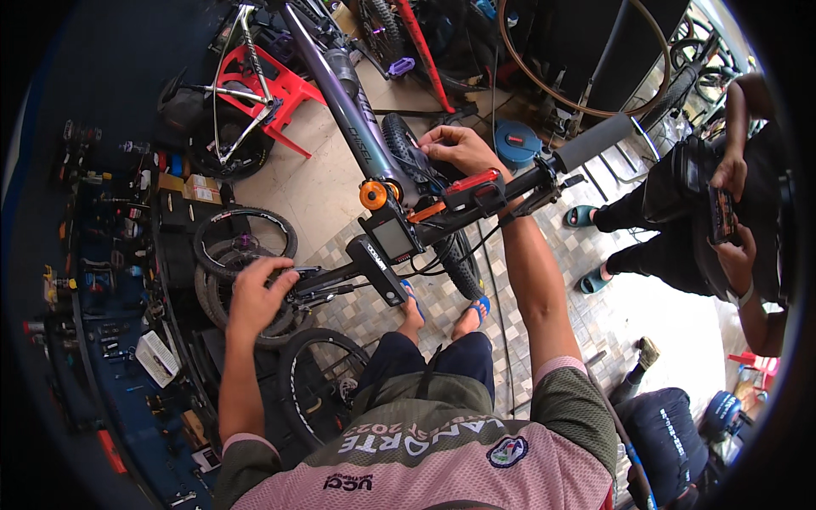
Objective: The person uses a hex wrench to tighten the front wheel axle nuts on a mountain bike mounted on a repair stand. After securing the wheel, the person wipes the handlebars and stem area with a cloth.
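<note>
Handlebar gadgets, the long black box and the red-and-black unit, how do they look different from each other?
The long black box carries white lettering, while the red-and-black unit has a bright red part. The box lies across the handlebar; the unit runs roughly along it. In the picture, the box is lower left of the small screen, the unit upper right of it. Both are elongated and sit at the handlebar.

The bike (pixel 344 119) stands before the person, its handlebar (pixel 455 221) running left to right above the front wheel (pixel 463 268). The left hand (pixel 259 293) is at the bar's left end; the right hand (pixel 463 151) is beyond the bar, near the front wheel. Left of the bike's frame is a chair (pixel 293 89); nearer, spare wheels (pixel 291 382) lie beside tools (pixel 100 276). A co-worker (pixel 671 200) stands at right.
</note>
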`<state>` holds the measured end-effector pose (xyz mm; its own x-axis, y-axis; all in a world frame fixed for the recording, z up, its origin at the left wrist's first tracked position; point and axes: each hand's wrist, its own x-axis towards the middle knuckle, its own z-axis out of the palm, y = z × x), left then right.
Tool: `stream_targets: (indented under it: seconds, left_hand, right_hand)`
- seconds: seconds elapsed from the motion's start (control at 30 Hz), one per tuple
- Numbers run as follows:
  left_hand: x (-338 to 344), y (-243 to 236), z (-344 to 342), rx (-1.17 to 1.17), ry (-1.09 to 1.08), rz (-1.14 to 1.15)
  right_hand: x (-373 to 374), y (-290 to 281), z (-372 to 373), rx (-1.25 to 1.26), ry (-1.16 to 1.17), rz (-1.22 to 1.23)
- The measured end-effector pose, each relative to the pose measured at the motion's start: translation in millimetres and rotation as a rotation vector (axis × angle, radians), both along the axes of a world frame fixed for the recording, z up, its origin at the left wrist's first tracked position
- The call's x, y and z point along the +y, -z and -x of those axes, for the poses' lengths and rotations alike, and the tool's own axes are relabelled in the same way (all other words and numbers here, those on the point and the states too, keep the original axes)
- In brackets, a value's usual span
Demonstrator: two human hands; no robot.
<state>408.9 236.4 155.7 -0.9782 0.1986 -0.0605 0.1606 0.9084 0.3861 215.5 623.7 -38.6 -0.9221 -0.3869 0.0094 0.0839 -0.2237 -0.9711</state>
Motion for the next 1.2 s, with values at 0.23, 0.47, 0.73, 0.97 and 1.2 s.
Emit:
stream_targets:
  seconds: [0.23,0.47,0.73,0.97,1.2]
  left_hand:
    - [11.2,32.3,-23.8,0.147,-0.174,-0.053]
    - [12.5,32.2,-20.7,0.203,-0.134,-0.052]
    - [10.5,31.8,-15.0,0.211,-0.129,-0.031]
    - [11.4,31.8,-14.8,0.232,-0.11,-0.007]
    - [10.0,30.3,-7.2,0.229,-0.081,0.022]
  right_hand:
    - [12.6,-5.9,-8.0,-0.013,-0.242,-0.122]
    - [23.0,-24.3,-9.7,0.061,-0.149,-0.25]
    - [16.2,-34.5,-10.5,0.226,-0.214,-0.369]
    - [16.9,-14.2,0.0,0.197,-0.361,-0.159]
    - [-21.0,-21.4,-6.8,0.196,-0.067,-0.255]
